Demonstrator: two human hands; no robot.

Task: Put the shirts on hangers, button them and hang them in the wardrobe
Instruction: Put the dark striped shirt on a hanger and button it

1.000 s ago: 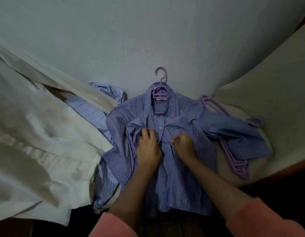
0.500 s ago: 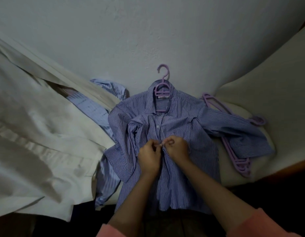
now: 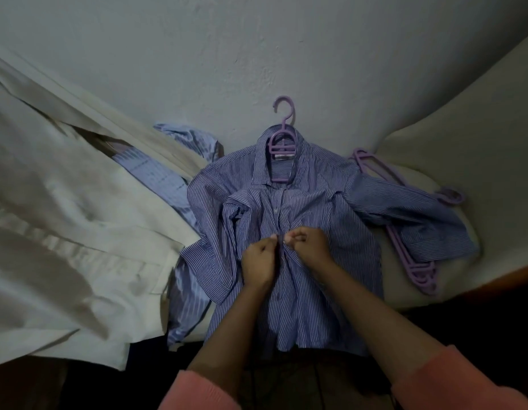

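The striped shirt [image 3: 310, 208] is lying face up on a pale cushioned surface [image 3: 452, 161], already threaded on a purple hanger [image 3: 282, 134] whose hook is pointing away from the grip toward the wall [image 3: 257, 54]. Both hands are meeting on the shirt's front placket, about midway down. The left hand [image 3: 258, 261] is curling its fingers and pinching the left placket edge; the right hand [image 3: 310, 242] is likewise curling, its fingertips [image 3: 289, 238] pinching the opposite edge at a button, the two hands touching or nearly so. Both forearms are reaching in from the near edge, wrists roughly level, pink sleeves [image 3: 452, 380] pushed back.

Above the grip, the collar is lying open around the hanger neck. To the right of the grip, the shirt's sleeve is draping across a stack of spare hangers [image 3: 416, 261], which is sitting near the cushion's front edge. To the left of the grip, a lighter blue shirt [image 3: 156, 176] is lying partly under a large cream garment [image 3: 64, 217], whose edge is overlapping the striped shirt's left sleeve. Below the grip, the shirt hem is hanging over the cushion's near edge into dark space. Open room around the hands is limited to the shirt front itself.
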